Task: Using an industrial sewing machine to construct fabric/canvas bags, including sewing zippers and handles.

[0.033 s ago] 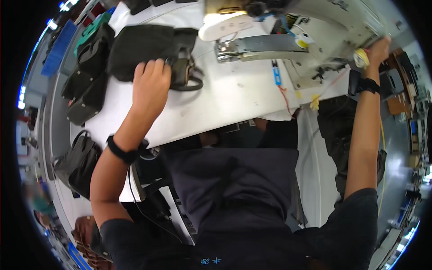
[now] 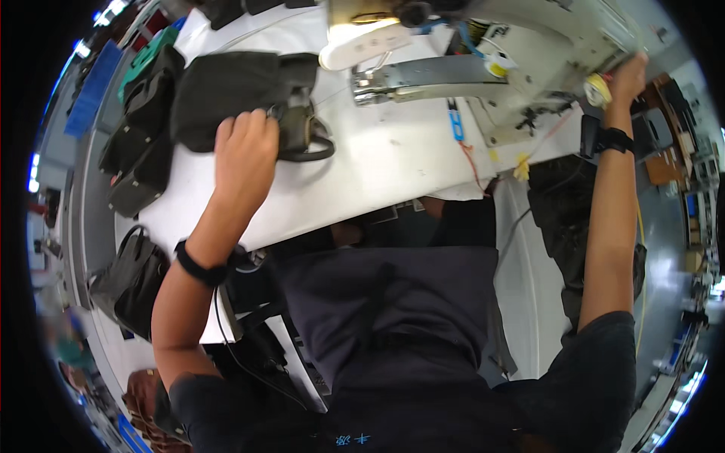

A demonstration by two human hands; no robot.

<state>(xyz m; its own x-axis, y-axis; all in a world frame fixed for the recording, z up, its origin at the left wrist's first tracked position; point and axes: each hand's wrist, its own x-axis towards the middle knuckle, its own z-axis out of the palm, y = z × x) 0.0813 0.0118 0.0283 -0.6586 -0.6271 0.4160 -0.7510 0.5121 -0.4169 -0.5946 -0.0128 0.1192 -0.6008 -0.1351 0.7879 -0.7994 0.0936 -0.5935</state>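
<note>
Head view: left hand (image 2: pixel 245 158) grips near edge of dark bag (image 2: pixel 226 90), lying on white table (image 2: pixel 370 170), left of sewing machine (image 2: pixel 544 75). Right hand (image 2: pixel 628 79) at machine's far right end, fingers partly hidden, can't tell if gripping.

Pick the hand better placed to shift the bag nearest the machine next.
Left, I'd say: the left hand is at the bag, fingers over its near edge. The right hand is well away, at the machine's right end.
</note>
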